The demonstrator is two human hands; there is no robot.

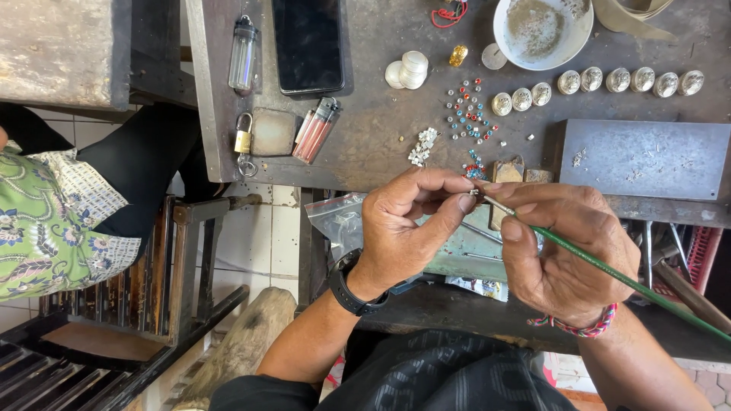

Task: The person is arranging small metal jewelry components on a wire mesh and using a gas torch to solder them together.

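Observation:
My left hand (407, 221) pinches a tiny silvery piece (474, 192) between thumb and forefinger, in front of the workbench edge. My right hand (563, 243) grips a thin green-handled brush (609, 270), whose tip touches the small piece. Just beyond the hands, small coloured stones (468, 114) lie scattered on the dark bench (381, 144), beside a heap of tiny silver bits (421, 147). A black watch sits on my left wrist and a braided band on my right.
A row of round silver domes (601, 80), a white bowl (542, 30), a grey metal block (643, 158), a phone (308, 46), lighters (316, 129), a padlock (243, 137) and stacked white discs (407, 72) occupy the bench. A person in green patterned cloth (46, 221) sits left.

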